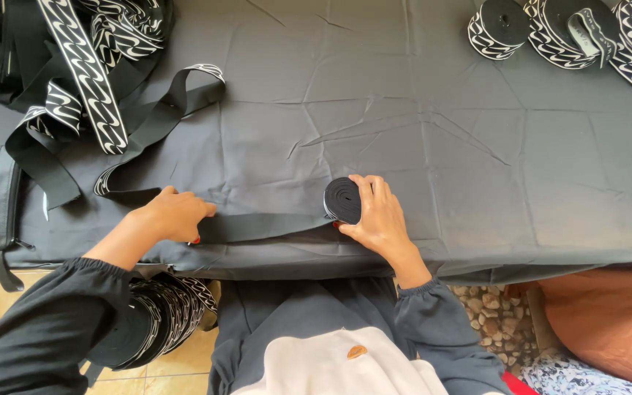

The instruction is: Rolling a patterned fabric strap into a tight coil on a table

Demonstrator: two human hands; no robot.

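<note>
A black strap (257, 227) is being wound into a roll (342, 200) near the table (477, 146) edge. The roll is gripped by the right hand (376, 216); the strap is pinned flat under the left hand (173, 216), fingers closed. Judged next: even tension, roll turned leftward.

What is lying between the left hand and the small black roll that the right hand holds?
In the head view, a flat stretch of black strap runs along the dark table cloth from the left hand to the roll gripped by the right hand.
</note>
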